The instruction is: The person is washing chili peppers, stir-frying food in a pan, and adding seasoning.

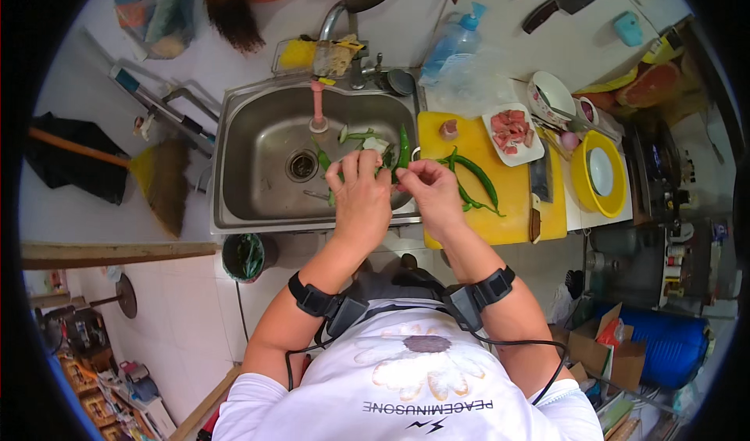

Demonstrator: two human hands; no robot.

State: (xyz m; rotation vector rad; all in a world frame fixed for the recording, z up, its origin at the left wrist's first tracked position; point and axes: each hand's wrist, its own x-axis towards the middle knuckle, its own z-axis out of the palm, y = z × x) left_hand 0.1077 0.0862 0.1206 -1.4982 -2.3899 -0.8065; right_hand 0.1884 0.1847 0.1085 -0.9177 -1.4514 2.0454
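Over the right side of the steel sink (263, 107), my two hands meet at a long green chili pepper (404, 146), which points up between them. My right hand (436, 192) pinches its lower end with thumb and fingertips. Close beside it is my left hand (363, 195), fingers curled; whether it grips the pepper is hidden. Green pepper pieces (323, 158) and a pale piece (375, 144) lie in the sink around the left hand. More whole green peppers (479, 174) rest on the yellow cutting board (436, 230), right of the sink.
On the board are a cleaver (541, 177), a white dish of cut raw meat (511, 155) and a small meat piece (449, 128). A yellow basin (615, 203) stands at the right. The faucet (334, 22) is behind the sink; a waste bin (243, 257) sits below its left front.
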